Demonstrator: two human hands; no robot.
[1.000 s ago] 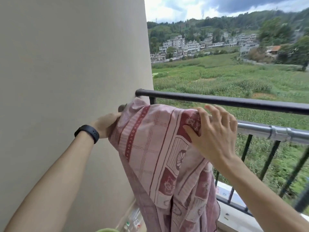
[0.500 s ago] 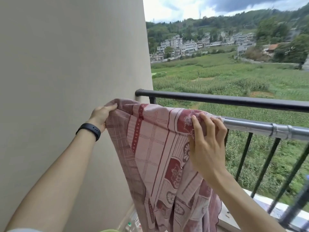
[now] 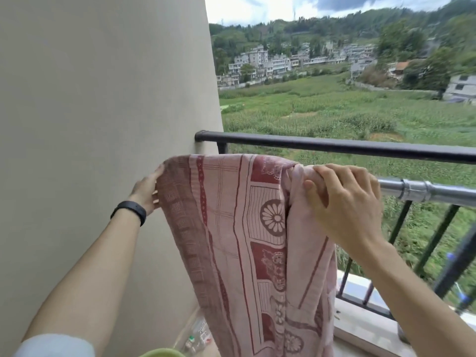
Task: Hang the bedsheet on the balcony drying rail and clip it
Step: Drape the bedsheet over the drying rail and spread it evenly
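1. Bedsheet [image 3: 244, 228], pink with a red pattern, draped over the silver drying rail [image 3: 425, 191], hanging down from it.
2. Left hand [image 3: 146, 189]: fingers gripping the sheet's edge at the rail's wall end.
3. Right hand [image 3: 345, 202]: fingers curled over bunched sheet on the rail.
4. Black railing [image 3: 334, 148] just beyond the rail.

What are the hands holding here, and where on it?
Both hold the bedsheet at its top fold over the rail: left hand on its left edge, right hand on the bunched right part.

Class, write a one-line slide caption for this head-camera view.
Both hands, left and right, spread a pink patterned bedsheet over the silver metal drying rail.
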